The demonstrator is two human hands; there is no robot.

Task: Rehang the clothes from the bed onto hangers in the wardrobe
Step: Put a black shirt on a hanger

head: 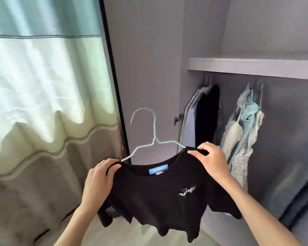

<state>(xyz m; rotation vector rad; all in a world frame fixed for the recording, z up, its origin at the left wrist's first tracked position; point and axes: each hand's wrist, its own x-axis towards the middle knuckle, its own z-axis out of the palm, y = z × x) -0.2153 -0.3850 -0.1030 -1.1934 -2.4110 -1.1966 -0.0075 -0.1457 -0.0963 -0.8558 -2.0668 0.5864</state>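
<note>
A black T-shirt with a blue neck label and a small white chest print hangs on a pale blue wire hanger, whose hook points up and left. My left hand grips the shirt's left shoulder over the hanger arm. My right hand pinches the right shoulder at the other hanger end. I hold the shirt in front of the open wardrobe, below and left of its hanging space. The rail itself is hidden behind the shelf edge.
Dark and striped garments hang at the wardrobe's left end; pale blue and white lacy ones hang further right. A shelf spans above them. The open wardrobe door stands behind the hanger. A green and grey curtain fills the left.
</note>
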